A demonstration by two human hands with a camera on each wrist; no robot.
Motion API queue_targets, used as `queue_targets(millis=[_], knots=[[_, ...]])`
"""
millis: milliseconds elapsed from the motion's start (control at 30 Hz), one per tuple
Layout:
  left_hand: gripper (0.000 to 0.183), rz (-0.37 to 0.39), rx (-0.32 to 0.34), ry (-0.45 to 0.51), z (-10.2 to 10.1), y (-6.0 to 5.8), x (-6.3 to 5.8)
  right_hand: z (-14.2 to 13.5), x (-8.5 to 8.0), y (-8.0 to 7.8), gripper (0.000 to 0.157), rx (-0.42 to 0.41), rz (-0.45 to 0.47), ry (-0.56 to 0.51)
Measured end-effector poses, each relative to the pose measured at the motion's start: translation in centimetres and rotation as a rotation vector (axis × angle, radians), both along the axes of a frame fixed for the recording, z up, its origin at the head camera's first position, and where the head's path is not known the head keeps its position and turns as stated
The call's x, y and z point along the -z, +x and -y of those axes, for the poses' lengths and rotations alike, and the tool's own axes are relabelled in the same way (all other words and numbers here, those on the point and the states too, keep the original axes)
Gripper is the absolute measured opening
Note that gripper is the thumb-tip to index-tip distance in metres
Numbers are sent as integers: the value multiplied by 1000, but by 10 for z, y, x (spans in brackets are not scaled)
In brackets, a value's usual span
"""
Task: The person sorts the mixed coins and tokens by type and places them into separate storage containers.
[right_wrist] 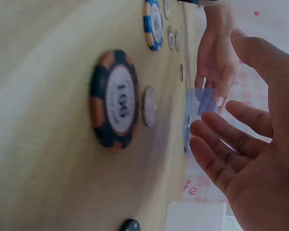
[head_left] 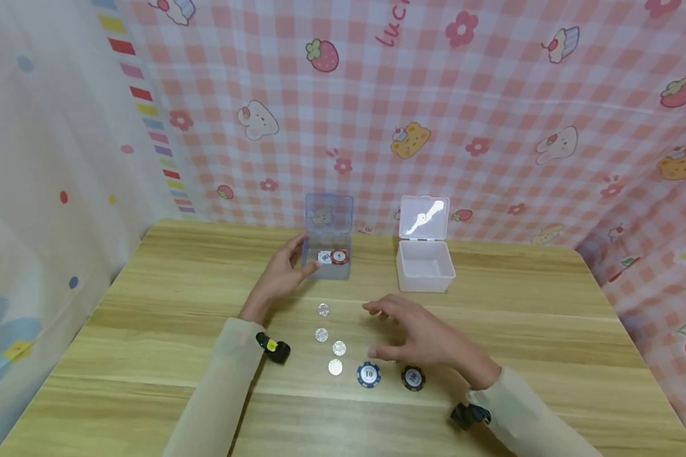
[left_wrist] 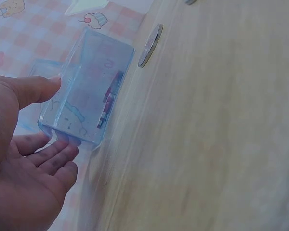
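My left hand (head_left: 286, 273) holds the clear blue lidded box (head_left: 327, 271) at its left side, thumb at the front rim and fingers along the side wall. Inside lie a red poker chip (head_left: 340, 257) and a white-and-blue poker chip (head_left: 324, 257). My right hand (head_left: 420, 333) hovers above the table, fingers spread and nothing held. Below it are a blue poker chip (head_left: 368, 374) marked 10, a black-and-orange poker chip (right_wrist: 114, 100) marked 100 and a silver coin (right_wrist: 149, 106). Part of another dark chip (right_wrist: 130, 225) shows at the right wrist view's bottom edge.
A white box (head_left: 425, 279) with its lid raised stands at the back right. Several silver coins, among them one coin (head_left: 335, 367) nearest the front, lie between the arms on the wooden table (head_left: 148, 355). A checked curtain (head_left: 354, 114) hangs behind.
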State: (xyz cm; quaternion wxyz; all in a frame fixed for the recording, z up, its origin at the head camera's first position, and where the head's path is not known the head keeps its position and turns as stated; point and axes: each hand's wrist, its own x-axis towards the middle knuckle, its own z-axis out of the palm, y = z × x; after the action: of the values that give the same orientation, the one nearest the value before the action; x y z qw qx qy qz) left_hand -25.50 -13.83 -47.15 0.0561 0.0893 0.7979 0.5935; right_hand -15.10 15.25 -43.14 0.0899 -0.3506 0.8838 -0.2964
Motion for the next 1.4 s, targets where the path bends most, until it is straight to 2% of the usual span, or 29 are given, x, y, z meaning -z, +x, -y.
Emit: queue_targets(millis=[133, 333, 433, 500, 733, 933, 1167, 1400], knots=[[78, 11, 12, 15, 1, 3, -5, 1, 3, 7, 71, -16, 15, 36], [78, 32, 22, 19, -2, 16, -25, 2, 10, 15, 70, -48, 17, 72], [77, 32, 32, 21, -5, 19, -29, 1, 15, 20, 70, -67, -3, 79], [76, 32, 37, 30, -6, 19, -29, 0, 17, 23, 69, -80, -29, 79], [77, 20, -3, 15, -2, 4, -1, 1, 22, 29, 61, -109, -37, 80], [76, 28, -13, 2, -1, 4, -2, 4, 26, 29, 49, -150, -71, 68], [77, 6, -14, 6, 0, 3, 1, 7, 28, 26, 39, -136, -54, 66], [77, 9, -9, -7, 0, 4, -1, 4, 30, 24, 38, -121, -34, 69]])
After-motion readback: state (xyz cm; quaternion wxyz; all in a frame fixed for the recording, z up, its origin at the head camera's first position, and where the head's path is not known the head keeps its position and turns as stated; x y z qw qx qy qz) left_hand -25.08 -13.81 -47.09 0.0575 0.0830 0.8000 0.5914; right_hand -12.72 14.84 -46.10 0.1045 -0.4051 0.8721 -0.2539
